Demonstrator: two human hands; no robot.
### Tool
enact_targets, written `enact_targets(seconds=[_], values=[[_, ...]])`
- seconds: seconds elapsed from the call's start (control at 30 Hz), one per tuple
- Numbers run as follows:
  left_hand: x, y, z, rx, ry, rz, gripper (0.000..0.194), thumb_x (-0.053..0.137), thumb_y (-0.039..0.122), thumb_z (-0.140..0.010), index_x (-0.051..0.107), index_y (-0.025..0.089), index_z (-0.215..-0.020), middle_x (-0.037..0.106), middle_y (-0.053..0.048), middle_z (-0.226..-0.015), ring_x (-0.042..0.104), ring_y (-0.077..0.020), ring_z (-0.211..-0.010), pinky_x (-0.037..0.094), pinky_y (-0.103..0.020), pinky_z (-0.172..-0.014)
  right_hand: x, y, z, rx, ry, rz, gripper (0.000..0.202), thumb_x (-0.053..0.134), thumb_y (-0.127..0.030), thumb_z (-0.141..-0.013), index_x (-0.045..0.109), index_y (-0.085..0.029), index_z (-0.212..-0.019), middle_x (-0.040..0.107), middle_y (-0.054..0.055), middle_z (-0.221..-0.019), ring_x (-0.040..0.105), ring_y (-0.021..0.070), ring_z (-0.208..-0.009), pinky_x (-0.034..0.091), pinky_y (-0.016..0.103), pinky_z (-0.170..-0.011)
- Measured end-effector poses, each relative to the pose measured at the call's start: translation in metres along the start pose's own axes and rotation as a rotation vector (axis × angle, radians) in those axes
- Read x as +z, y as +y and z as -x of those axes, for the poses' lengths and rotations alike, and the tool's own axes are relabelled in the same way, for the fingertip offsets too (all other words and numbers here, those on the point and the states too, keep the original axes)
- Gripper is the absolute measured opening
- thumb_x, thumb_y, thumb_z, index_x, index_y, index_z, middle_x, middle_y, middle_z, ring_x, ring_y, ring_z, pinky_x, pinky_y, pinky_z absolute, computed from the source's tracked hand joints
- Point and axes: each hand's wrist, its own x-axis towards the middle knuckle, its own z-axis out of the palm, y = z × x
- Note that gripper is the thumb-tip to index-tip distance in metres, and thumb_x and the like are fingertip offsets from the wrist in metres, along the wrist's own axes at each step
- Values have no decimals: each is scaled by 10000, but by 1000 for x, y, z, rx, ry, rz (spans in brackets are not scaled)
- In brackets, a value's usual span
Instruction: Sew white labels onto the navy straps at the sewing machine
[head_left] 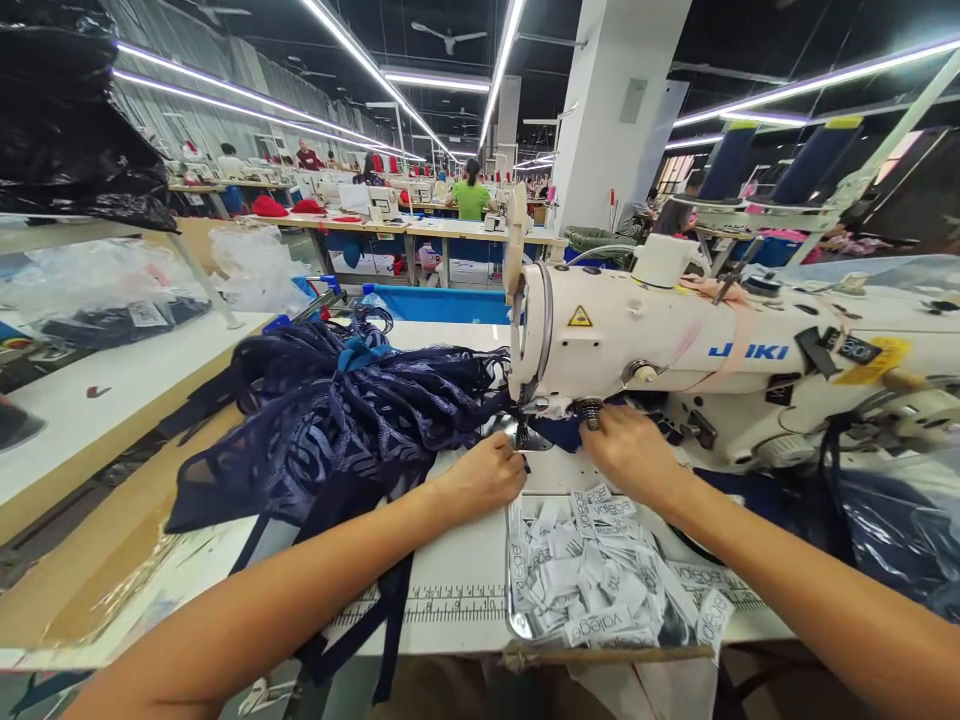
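Note:
Both my hands are at the needle area of a white Juki sewing machine [615, 330]. My left hand [484, 475] is closed just left of the presser foot [523, 432], a bit of navy fabric showing at its fingertips. To the right, my right hand [626, 450] pinches a navy fabric piece [556, 434] under the machine arm. A heap of navy lace garments [352, 410] with straps spreads over the table to the left. How the fabric lies under the foot is partly hidden.
A metal tray [517, 610] full of white printed labels [592, 570] sits in front of the machine. Navy thread cones [814, 165] stand at upper right. A side table [97, 400] holds plastic-bagged goods at left. Several people work at machines farther back.

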Motion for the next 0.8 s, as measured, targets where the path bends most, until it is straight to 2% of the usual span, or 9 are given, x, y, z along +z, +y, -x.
enact_targets(seconds=[0.07,0.13,0.23,0.3,0.37,0.47,0.53,0.63,0.8], values=[[-1,1,3,-18,-5,3,174,499,80,-804,543,127,-643,582,-34,-648,506,-150,-591,275,-307,-586,8,-10,-6,-11,-103,-60,230,404,-46,-794,614,-120,-732,610,116,-734,532,195,-671,346,298,-612],[-2,1,6,-32,1,1,176,493,64,-803,543,124,-645,581,-31,-637,506,-149,-588,275,-306,-583,15,-15,-8,45,-179,-172,192,425,-120,-834,616,-119,-817,626,110,-828,550,188,-694,365,286,-607],[-2,1,9,-44,19,-3,154,503,66,-800,550,119,-664,583,-28,-633,509,-153,-583,281,-307,-587,20,-15,-4,114,-213,-331,241,422,-287,-881,614,-143,-886,623,91,-895,563,201,-780,395,309,-687],[-1,1,9,-51,27,-2,139,511,70,-799,553,116,-674,587,-28,-641,511,-154,-581,285,-308,-593,19,-11,1,116,-227,-368,286,398,-336,-890,623,-162,-911,617,85,-909,555,218,-841,388,356,-769],[0,1,9,-59,33,3,143,508,66,-802,550,115,-675,591,-29,-649,511,-153,-584,287,-309,-602,17,-6,7,111,-274,-372,276,442,-339,-867,613,-176,-1009,609,85,-912,546,232,-864,386,380,-782],[0,1,8,-67,36,13,160,490,55,-809,543,120,-673,595,-31,-658,507,-148,-592,291,-310,-618,17,-1,14,79,-330,-391,336,527,-262,-812,560,-163,-1132,601,88,-911,543,229,-865,397,352,-746],[0,1,8,-70,33,19,158,493,53,-806,542,122,-672,596,-31,-659,507,-147,-597,292,-308,-625,21,-1,15,59,-291,-415,294,519,-224,-814,575,-143,-1090,603,83,-899,545,212,-855,385,341,-763],[0,1,8,-76,39,27,146,501,58,-804,542,121,-678,594,-32,-656,506,-148,-601,288,-307,-626,25,-3,12,19,-189,-426,178,473,-218,-840,613,-153,-928,604,57,-835,542,182,-784,357,333,-775],[2,1,8,-73,61,31,145,484,61,-814,535,117,-691,583,-33,-646,498,-147,-591,276,-309,-606,23,-12,2,-125,-98,-250,240,406,-173,-861,602,-166,-722,581,57,-754,504,179,-727,325,343,-748]])
